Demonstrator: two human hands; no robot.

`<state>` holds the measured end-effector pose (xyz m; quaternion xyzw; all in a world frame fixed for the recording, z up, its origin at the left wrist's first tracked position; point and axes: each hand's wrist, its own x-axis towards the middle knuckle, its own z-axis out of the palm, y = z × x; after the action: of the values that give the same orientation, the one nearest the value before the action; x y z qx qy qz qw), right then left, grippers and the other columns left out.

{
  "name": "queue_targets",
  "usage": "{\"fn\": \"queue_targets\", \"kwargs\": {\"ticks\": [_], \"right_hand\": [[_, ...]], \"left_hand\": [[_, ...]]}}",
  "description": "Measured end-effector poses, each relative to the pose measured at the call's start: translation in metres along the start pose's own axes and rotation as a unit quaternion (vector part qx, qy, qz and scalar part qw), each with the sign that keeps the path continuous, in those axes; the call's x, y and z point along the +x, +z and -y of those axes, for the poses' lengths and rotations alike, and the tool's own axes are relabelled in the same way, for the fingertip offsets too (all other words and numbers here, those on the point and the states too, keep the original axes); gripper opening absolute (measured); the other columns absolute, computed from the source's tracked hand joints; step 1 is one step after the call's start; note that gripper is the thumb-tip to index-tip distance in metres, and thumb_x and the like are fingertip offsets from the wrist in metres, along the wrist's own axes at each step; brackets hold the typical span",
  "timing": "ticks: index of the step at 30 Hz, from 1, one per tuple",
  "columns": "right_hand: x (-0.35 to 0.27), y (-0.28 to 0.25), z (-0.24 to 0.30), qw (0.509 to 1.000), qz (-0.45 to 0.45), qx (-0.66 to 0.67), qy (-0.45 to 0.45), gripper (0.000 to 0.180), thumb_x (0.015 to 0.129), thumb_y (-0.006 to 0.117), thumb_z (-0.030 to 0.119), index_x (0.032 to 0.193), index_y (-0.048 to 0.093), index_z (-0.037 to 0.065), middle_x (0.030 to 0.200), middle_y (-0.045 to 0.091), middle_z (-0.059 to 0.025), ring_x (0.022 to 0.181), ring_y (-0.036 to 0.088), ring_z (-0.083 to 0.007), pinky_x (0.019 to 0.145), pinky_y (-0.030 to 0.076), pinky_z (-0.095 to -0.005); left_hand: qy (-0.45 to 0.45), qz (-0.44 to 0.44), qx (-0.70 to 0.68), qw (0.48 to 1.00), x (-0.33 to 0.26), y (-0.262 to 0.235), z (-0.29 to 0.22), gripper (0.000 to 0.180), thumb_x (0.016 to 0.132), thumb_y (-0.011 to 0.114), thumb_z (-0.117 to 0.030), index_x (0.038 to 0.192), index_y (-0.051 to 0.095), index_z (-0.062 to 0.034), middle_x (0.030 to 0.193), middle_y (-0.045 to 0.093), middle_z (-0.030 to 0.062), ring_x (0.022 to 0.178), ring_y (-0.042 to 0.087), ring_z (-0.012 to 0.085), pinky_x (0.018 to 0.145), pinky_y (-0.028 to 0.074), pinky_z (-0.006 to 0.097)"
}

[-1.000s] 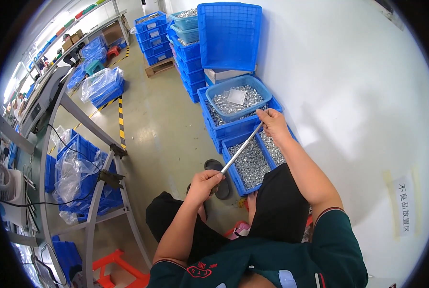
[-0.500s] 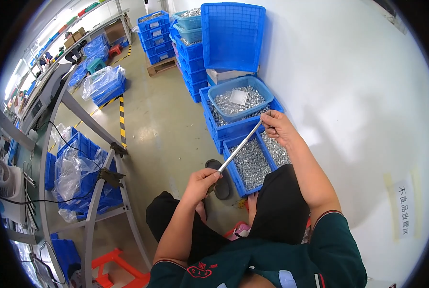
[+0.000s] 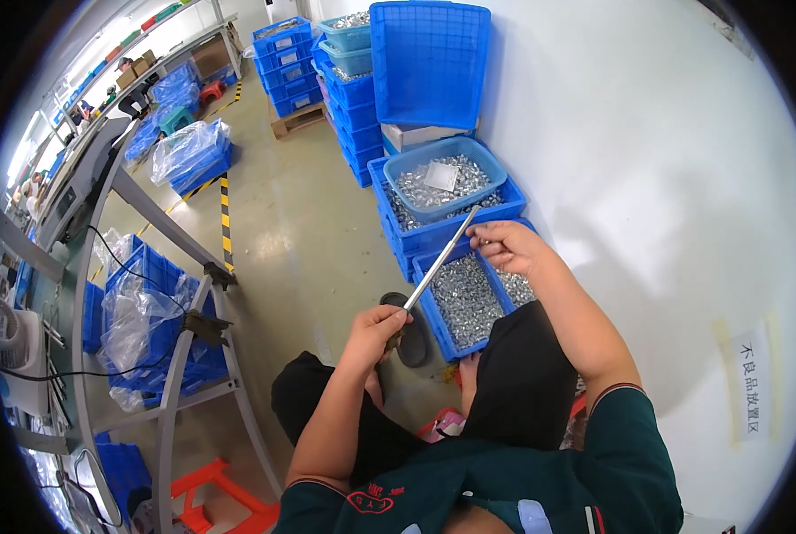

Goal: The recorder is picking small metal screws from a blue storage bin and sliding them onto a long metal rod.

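Note:
A slim, straight silver metal rod (image 3: pixel 441 262) slants up and to the right from my left hand (image 3: pixel 377 331), whose fingers are closed around its lower end. My right hand (image 3: pixel 507 246) is beside the rod's upper end, slightly apart from it. Its thumb and forefinger are pinched together; whatever lies between them is too small to make out. Below the rod, a blue bin (image 3: pixel 423 313) full of small shiny metal parts (image 3: pixel 469 298) stands between my feet and the wall. A second bin of similar parts is partly hidden by my right arm and knee.
Beyond my hands, a light-blue basket (image 3: pixel 396 190) of metal parts, with a white card (image 3: pixel 440 176) in it, sits on blue crates (image 3: pixel 393 233). An upright blue crate (image 3: pixel 429 67) leans behind. A grey workbench frame (image 3: pixel 180 365) stands left, a white wall (image 3: pixel 665 178) right.
My right hand has moved off the rod's upper end, slightly down and left. The rod now stands steeper, held by my left hand alone.

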<state>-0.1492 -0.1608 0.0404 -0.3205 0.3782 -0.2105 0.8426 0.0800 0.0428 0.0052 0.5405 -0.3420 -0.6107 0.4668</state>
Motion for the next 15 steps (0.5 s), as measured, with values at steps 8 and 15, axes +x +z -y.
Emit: {"fn": "queue_targets", "kwargs": {"ticks": [8,15], "right_hand": [[-0.0021,-0.0023,0.0004,0.998,-0.012,0.035,-0.049,0.034,0.085,0.060,0.036,0.084,0.052,0.002,0.062,0.046,-0.0014,0.038,0.031,-0.0040,0.032,0.022,-0.0161],[-0.0015,0.0003,-0.0005,0.994,-0.028,0.057,-0.088,0.040,0.081,0.060,0.046,0.077,0.051,0.007,0.052,0.037,0.0025,0.037,0.030,-0.0048,0.032,0.022,-0.0181]], "left_hand": [[0.003,0.014,-0.007,1.000,-0.0034,-0.0017,-0.0006,0.021,0.086,0.055,-0.020,0.087,0.062,-0.0010,0.057,0.050,0.0019,0.039,0.038,0.0051,0.036,0.026,0.019],[-0.012,0.029,-0.002,1.000,-0.0056,0.0020,0.0006,0.020,0.086,0.056,-0.020,0.087,0.062,-0.0009,0.055,0.048,-0.0004,0.039,0.037,0.0041,0.036,0.025,0.019]]}}
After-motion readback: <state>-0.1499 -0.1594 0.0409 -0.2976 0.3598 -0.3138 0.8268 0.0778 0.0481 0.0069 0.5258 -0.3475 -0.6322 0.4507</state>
